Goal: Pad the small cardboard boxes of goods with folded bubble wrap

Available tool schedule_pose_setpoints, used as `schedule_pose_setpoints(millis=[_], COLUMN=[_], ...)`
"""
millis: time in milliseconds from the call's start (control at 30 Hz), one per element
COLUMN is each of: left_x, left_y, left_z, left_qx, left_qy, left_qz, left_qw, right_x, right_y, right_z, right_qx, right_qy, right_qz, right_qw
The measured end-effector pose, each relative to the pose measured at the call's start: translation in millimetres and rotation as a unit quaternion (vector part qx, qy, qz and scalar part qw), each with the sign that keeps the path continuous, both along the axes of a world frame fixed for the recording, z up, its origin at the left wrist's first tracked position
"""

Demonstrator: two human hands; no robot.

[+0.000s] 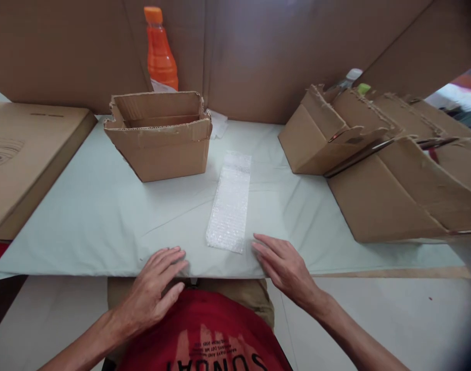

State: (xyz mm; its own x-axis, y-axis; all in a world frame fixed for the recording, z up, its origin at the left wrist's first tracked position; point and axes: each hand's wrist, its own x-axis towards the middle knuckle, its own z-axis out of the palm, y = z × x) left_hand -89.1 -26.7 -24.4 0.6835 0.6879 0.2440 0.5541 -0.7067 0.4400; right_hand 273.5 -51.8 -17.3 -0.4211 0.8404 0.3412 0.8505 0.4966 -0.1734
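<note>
A strip of clear bubble wrap (230, 202) lies flat on the pale green table cover (104, 221), running away from me. My left hand (156, 288) rests at the table's front edge, left of the strip, fingers stretched out and holding nothing. My right hand (283, 265) lies flat just right of the strip's near end, fingers extended, empty. Behind and to the left stands a small open cardboard box (160, 136).
An orange bottle (160, 49) stands behind the small box against a cardboard wall. Several folded cardboard boxes (389, 165) lean in a row at the right. A large flat carton (22, 154) lies at the left edge. White paper (219, 123) lies behind the box.
</note>
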Motion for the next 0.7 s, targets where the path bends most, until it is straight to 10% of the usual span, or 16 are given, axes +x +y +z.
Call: schedule_pose_setpoints(millis=[167,333,600,700], left_x=[6,26,89,106], left_y=[24,43,72,85], left_z=[11.6,15.1,14.2,10.2], left_qx=[-0.004,-0.019,-0.223,-0.234], left_qy=[-0.056,-0.058,-0.141,-0.108], left_qz=[0.019,0.022,0.077,0.104], left_qw=[0.998,0.998,0.961,0.961], right_x=[-14,-28,-27,-22], right_y=[45,53,46,43], right_z=[-4.6,-13.3,1.4,-1.6], right_qx=[0.035,-0.029,-0.365,-0.320], right_qy=[-0.059,0.179,0.511,0.525], right_qz=[0.118,0.079,-0.096,-0.145], right_qw=[0.991,0.980,0.772,0.775])
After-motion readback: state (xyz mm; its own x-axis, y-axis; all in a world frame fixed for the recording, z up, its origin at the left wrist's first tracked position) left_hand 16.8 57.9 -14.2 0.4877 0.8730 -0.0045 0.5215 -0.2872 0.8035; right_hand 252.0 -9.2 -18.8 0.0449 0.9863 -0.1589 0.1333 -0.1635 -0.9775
